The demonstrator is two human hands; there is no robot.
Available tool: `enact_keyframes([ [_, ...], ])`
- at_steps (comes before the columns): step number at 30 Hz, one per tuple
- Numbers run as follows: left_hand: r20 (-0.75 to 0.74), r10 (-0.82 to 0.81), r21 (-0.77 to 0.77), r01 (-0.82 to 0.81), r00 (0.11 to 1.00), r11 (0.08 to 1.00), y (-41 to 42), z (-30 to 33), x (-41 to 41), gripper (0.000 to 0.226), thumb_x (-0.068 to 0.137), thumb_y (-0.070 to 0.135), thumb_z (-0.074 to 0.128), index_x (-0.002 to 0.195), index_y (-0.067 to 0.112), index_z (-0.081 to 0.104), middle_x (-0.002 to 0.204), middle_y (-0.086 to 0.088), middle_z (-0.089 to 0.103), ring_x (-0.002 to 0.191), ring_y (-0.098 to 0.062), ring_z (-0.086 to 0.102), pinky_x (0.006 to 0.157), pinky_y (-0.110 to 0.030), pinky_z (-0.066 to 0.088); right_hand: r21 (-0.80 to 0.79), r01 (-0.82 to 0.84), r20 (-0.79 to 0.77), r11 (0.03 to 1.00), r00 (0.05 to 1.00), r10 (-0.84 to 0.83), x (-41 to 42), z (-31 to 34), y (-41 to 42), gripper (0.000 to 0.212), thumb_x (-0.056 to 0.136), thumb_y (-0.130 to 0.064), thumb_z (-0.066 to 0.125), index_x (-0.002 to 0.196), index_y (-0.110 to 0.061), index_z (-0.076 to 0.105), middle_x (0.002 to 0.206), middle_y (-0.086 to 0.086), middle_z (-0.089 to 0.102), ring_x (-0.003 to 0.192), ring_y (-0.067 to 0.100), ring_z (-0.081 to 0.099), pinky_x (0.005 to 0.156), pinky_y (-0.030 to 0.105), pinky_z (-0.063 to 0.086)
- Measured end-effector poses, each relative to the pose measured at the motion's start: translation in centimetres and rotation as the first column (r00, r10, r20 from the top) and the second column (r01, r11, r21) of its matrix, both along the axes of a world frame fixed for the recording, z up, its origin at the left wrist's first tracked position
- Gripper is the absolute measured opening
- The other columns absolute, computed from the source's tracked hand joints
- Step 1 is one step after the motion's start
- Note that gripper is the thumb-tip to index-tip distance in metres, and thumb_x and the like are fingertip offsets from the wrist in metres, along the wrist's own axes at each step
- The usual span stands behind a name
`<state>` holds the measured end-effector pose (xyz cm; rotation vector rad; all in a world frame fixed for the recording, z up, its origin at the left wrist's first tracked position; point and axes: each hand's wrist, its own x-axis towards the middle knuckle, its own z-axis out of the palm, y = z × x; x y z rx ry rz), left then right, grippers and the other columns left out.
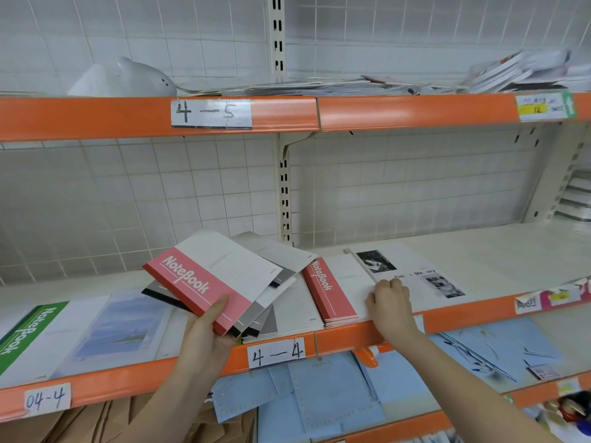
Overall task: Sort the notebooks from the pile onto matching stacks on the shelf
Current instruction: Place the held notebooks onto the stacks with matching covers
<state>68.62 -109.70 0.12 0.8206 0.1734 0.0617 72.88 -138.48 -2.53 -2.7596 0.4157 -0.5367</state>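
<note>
Blue folders (323,401) on lower shelf, brown paper (96,423) bottom left.

Head view, facing shelf (447,318) closely.

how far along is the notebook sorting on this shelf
Partly done. Done: a red notebook stack and a green notebook already lie on the shelf. In hand: the left hand holds a fan of notebooks, red one on top; the right hand rests on the red stack. Left: that whole fan.
</note>
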Motion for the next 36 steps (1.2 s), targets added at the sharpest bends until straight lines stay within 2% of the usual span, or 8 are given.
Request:
enact_keyframes([
  [6,0.082,-0.059,0.062,0.054,0.995,0.997,-1.3,0.6,-0.8,0.03,0.093,0.005,0.053,0.117,0.021,0.056,0.103,-0.001,0.072,0.089,-0.018,0.071,0.059,-0.035,0.059,0.233,-0.311,0.271,0.922,0.931,0.245,-1.7,4.4,2.8,0.027,0.096,-0.012,0.046,0.119,-0.008,0.06,0.122,0.011,0.052,0.113,0.026,0.052,0.091,0.03,0.042],
  [10,0.142,-0.127,0.199,0.098,0.982,0.975,-2.9,0.9,-1.1,0.039,0.089,0.01,0.056,0.127,0.014,0.049,0.116,-0.014,0.066,0.102,-0.039,0.062,0.062,-0.053,0.055,0.34,-0.552,0.292,0.762,0.832,0.473,-3.0,7.4,6.6,0.026,0.097,-0.028,0.048,0.112,-0.013,0.062,0.108,0.001,0.06,0.092,0.01,0.055,0.078,0.016,0.041],
  [16,0.121,-0.157,0.117,0.143,0.98,0.983,-4.6,1.0,-1.9,0.037,0.087,0.009,0.06,0.121,0.023,0.052,0.115,-0.003,0.069,0.105,-0.022,0.064,0.089,-0.048,0.05,0.437,-0.417,0.125,0.797,0.906,0.405,-2.1,7.9,7.1,0.016,0.085,-0.034,0.064,0.079,-0.026,0.051,0.095,-0.001,0.061,0.096,0.021,0.057,0.083,0.037,0.048],
  [20,0.063,-0.162,0.035,0.16,0.985,0.986,-4.7,0.7,-2.2,0.029,0.09,0.005,0.057,0.114,0.022,0.055,0.107,-0.003,0.071,0.103,-0.023,0.065,0.082,-0.047,0.052,0.307,-0.338,0.102,0.89,0.941,0.322,-1.5,7.4,6.6,0.024,0.084,-0.042,0.061,0.064,-0.033,0.051,0.102,-0.002,0.053,0.115,0.019,0.042,0.095,0.034,0.037],
  [27,0.021,-0.198,0.035,0.197,0.98,0.98,-3.7,0.0,-2.2,0.039,0.082,0.007,0.063,0.118,0.021,0.055,0.106,-0.005,0.073,0.106,-0.027,0.063,0.079,-0.044,0.052,0.335,-0.36,-0.021,0.871,0.921,0.389,-0.2,6.3,6.2,0.037,0.086,-0.044,0.058,0.053,-0.028,0.05,0.09,-0.005,0.058,0.103,0.026,0.053,0.087,0.037,0.04],
  [30,0.012,-0.219,0.063,0.218,0.976,0.974,-2.7,0.0,-2.3,0.054,0.074,0.011,0.066,0.125,0.02,0.053,0.112,-0.007,0.071,0.106,-0.027,0.065,0.074,-0.041,0.053,0.396,-0.351,0.01,0.848,0.926,0.379,0.1,6.3,5.8,0.025,0.089,-0.044,0.054,0.085,-0.023,0.065,0.104,-0.002,0.062,0.111,0.024,0.053,0.093,0.039,0.042],
  [32,-0.003,-0.221,0.075,0.221,0.975,0.972,-2.1,-0.1,-2.4,0.059,0.073,0.011,0.067,0.128,0.019,0.051,0.115,-0.008,0.069,0.106,-0.027,0.065,0.075,-0.042,0.054,0.456,-0.304,-0.015,0.836,0.937,0.349,0.2,6.3,5.8,0.044,0.09,-0.048,0.05,0.119,-0.015,0.056,0.128,0.004,0.054,0.12,0.026,0.048,0.1,0.038,0.04],
  [36,-0.014,-0.249,0.099,0.249,0.968,0.963,-1.3,-0.1,-2.4,0.06,0.074,0.014,0.067,0.132,0.019,0.05,0.116,-0.009,0.069,0.105,-0.028,0.066,0.077,-0.042,0.053,0.5,-0.221,-0.05,0.837,0.958,0.283,0.5,6.0,6.1,0.046,0.091,-0.038,0.052,0.123,-0.006,0.053,0.121,0.009,0.053,0.122,0.032,0.047,0.096,0.036,0.038],
])
